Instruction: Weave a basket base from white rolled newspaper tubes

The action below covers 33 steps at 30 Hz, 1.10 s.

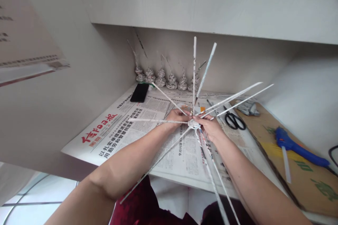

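Between both hands is a small woven paper base (194, 124), with several long rolled-paper sticks (207, 72) spreading out from it like spokes. My left hand (177, 116) pinches the base's left edge, its fingers closed near the sticks. From the other side my right hand (210, 126) grips the base, thumb and fingers closed at its upper right edge. The piece is held above a newspaper (155, 140). Some fingertips are hidden behind the sticks and the base.
Several woven paper gourd shapes (171, 81) stand along the back wall. A black phone (139, 92) lies at the left rear. Black-handled scissors (235, 121) are right of my hands. A blue glue gun (298, 147) rests on cardboard (280, 172). A white panel (211, 3) overhangs the table.
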### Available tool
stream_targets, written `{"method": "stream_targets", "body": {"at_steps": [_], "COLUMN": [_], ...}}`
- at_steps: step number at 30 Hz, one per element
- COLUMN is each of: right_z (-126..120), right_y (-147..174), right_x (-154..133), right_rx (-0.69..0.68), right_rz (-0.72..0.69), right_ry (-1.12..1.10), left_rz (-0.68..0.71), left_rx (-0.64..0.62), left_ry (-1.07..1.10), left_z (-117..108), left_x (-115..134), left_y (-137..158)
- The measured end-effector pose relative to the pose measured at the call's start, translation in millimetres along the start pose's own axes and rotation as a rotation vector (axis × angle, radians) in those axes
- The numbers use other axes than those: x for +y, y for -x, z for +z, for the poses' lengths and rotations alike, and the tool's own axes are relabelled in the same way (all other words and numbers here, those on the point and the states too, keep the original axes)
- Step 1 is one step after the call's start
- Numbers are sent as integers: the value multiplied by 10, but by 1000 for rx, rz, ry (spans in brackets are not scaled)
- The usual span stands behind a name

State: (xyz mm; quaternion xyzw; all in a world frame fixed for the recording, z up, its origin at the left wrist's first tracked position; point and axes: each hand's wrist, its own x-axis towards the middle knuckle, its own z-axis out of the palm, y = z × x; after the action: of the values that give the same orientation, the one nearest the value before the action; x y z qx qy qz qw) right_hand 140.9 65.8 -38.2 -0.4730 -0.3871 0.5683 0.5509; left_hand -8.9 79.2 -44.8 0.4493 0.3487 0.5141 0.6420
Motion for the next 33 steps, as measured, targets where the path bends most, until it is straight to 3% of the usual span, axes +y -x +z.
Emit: {"method": "stream_targets", "body": {"at_steps": [10,18,26,33], "right_z": [38,41,9,51], "right_y": [-9,4,-29,6], "right_x": [117,109,141,104], "right_rx": [142,193,130,148], "right_rz": [-222,-154,-158,-124], "right_ry": [135,167,89,149], "left_rz": [-33,188,324,443], "left_rx": [95,171,103,-7], "left_ry": [11,-176,-427,-658], "left_z": [75,68,47,-1], "left_x": [-10,-63,-7,47], "left_y": [37,12,52,67]}}
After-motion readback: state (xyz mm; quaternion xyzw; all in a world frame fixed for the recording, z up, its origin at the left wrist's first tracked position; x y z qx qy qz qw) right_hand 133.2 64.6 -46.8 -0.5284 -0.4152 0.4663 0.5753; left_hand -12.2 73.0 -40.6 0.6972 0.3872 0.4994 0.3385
